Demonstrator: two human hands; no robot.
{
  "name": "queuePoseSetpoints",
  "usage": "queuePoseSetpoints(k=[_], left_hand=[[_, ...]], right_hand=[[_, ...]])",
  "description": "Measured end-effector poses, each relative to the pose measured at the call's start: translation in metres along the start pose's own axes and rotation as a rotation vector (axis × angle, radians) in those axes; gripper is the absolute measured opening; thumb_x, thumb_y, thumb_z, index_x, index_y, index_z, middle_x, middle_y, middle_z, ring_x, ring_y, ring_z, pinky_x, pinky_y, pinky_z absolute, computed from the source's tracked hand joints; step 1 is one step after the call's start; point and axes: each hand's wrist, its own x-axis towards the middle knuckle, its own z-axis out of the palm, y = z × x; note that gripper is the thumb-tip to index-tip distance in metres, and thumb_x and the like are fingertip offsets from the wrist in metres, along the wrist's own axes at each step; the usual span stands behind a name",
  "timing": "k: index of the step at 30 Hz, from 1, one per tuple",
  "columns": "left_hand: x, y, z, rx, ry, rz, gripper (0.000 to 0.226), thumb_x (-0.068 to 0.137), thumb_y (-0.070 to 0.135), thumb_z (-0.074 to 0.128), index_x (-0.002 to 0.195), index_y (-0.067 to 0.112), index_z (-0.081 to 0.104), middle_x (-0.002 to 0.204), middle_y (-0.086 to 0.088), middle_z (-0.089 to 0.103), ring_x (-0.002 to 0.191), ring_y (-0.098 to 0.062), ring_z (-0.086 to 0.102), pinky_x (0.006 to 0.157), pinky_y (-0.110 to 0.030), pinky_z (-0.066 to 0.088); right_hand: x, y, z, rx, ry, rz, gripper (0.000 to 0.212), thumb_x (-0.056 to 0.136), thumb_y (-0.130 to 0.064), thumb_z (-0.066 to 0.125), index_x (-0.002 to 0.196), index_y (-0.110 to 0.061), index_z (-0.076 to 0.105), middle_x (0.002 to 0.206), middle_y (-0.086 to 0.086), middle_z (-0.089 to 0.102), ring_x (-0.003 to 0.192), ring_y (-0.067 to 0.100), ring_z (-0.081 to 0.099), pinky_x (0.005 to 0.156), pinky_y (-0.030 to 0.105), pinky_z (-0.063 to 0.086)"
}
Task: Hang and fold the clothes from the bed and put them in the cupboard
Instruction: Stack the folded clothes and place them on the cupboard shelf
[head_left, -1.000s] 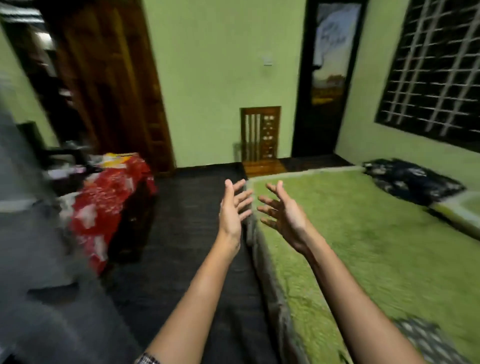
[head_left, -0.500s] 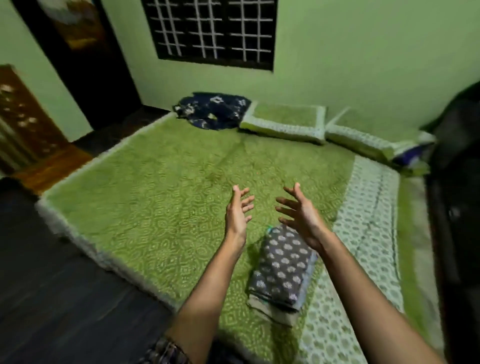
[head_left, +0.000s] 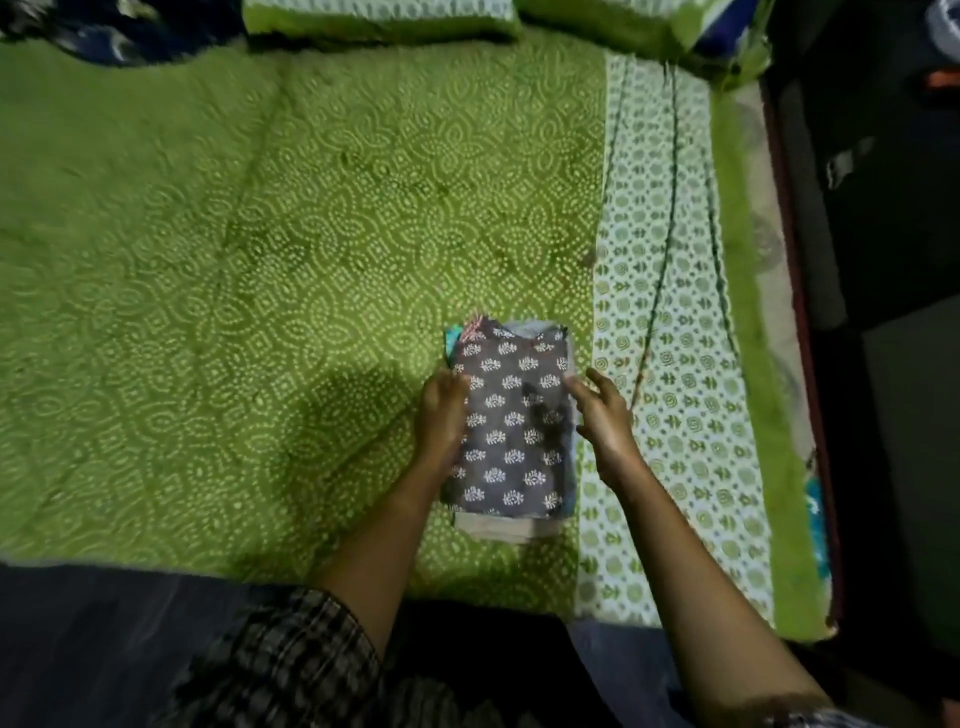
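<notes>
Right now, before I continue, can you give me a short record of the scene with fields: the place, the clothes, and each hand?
place: green patterned bedsheet, seen from above
clothes: stack of folded clothes lying flat near the bed's near edge
top piece: grey cloth with a white leaf print
left: the left hand lies against the stack's left edge; whether it grips is unclear
right: the right hand has spread fingers at the stack's right edge and holds nothing
far end: pillows and a dark blue cloth
</notes>
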Motion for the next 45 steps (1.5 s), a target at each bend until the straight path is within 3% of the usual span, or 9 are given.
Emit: queuePoseSetpoints(k=[4, 6, 10, 15, 17, 25, 35, 42, 45], left_hand=[[0.031, -0.031, 0.012, 0.010, -0.027, -0.106, 0.038, 0.092, 0.014, 0.055, 0.128, 0.003, 0.047, 0.119, -0.003, 0.053, 0.106, -0.018, 0.052, 0.073, -0.017, 0.040], [0.044, -0.052, 0.016, -0.007, -0.075, -0.175, 0.043, 0.090, 0.017, 0.059, 0.130, 0.004, 0.046, 0.127, -0.010, 0.055, 0.106, -0.023, 0.057, 0.084, -0.028, 0.048], [0.053, -0.080, 0.020, -0.034, -0.169, -0.394, 0.032, 0.088, 0.026, 0.061, 0.114, 0.007, 0.061, 0.107, -0.011, 0.067, 0.081, -0.021, 0.066, 0.065, -0.028, 0.052], [0.064, -0.087, 0.019, -0.053, -0.202, -0.433, 0.020, 0.084, 0.023, 0.065, 0.101, 0.011, 0.068, 0.094, -0.011, 0.072, 0.077, -0.022, 0.070, 0.068, -0.031, 0.055], [0.064, -0.080, 0.015, -0.087, -0.232, -0.434, 0.022, 0.082, 0.019, 0.065, 0.102, 0.009, 0.068, 0.089, -0.008, 0.073, 0.073, -0.020, 0.071, 0.058, -0.025, 0.053], [0.061, -0.043, 0.017, -0.329, -0.419, -0.509, 0.021, 0.076, 0.023, 0.060, 0.093, 0.013, 0.068, 0.083, -0.007, 0.073, 0.070, -0.022, 0.068, 0.071, -0.031, 0.051], [0.041, -0.028, 0.014, -0.279, -0.460, -0.589, 0.041, 0.055, 0.021, 0.062, 0.094, 0.008, 0.063, 0.068, -0.007, 0.070, 0.057, -0.020, 0.065, 0.061, -0.026, 0.049], [-0.003, 0.018, -0.009, -0.430, -0.404, -0.436, 0.032, 0.056, 0.014, 0.057, 0.087, 0.008, 0.064, 0.062, -0.006, 0.068, 0.052, -0.018, 0.064, 0.056, -0.023, 0.052], [-0.037, 0.035, -0.029, -0.526, -0.357, -0.373, 0.027, 0.057, 0.011, 0.053, 0.080, 0.006, 0.067, 0.059, -0.008, 0.068, 0.047, -0.018, 0.063, 0.048, -0.022, 0.052]], right_hand=[[0.038, 0.029, 0.007, -0.121, 0.054, -0.009, 0.072, 0.087, -0.021, 0.066, 0.146, -0.009, 0.027, 0.125, -0.001, 0.046, 0.110, 0.012, 0.044, 0.085, 0.018, 0.037], [0.053, 0.042, 0.011, -0.132, 0.048, 0.008, 0.077, 0.080, -0.020, 0.074, 0.143, -0.010, 0.031, 0.128, 0.005, 0.051, 0.105, 0.010, 0.047, 0.089, 0.022, 0.042], [0.085, 0.089, 0.012, -0.130, 0.001, 0.038, 0.079, 0.052, -0.041, 0.090, 0.118, -0.027, 0.049, 0.117, -0.002, 0.065, 0.100, 0.016, 0.065, 0.088, 0.046, 0.054], [0.106, 0.097, 0.011, -0.109, 0.061, 0.075, 0.101, 0.037, -0.043, 0.089, 0.125, -0.019, 0.046, 0.113, 0.001, 0.067, 0.098, 0.021, 0.066, 0.087, 0.047, 0.054], [0.101, 0.080, 0.014, -0.020, 0.049, 0.142, 0.097, 0.041, -0.034, 0.091, 0.125, -0.015, 0.048, 0.111, 0.005, 0.068, 0.094, 0.024, 0.068, 0.086, 0.048, 0.055], [0.100, 0.054, 0.003, 0.138, -0.089, 0.273, 0.044, 0.074, -0.021, 0.078, 0.114, -0.012, 0.061, 0.101, 0.008, 0.072, 0.083, 0.026, 0.071, 0.066, 0.035, 0.058], [0.093, 0.030, -0.009, 0.076, -0.224, 0.243, 0.037, 0.080, -0.022, 0.073, 0.114, -0.017, 0.059, 0.101, 0.007, 0.071, 0.082, 0.024, 0.070, 0.061, 0.031, 0.056], [0.059, -0.016, -0.008, 0.309, -0.370, 0.277, 0.050, 0.085, -0.051, 0.056, 0.118, -0.013, 0.064, 0.113, 0.014, 0.067, 0.097, 0.033, 0.065, 0.092, 0.047, 0.049], [0.030, -0.036, 0.000, 0.408, -0.341, 0.312, 0.060, 0.087, -0.063, 0.044, 0.115, -0.015, 0.067, 0.105, 0.011, 0.071, 0.088, 0.027, 0.069, 0.077, 0.040, 0.056]])
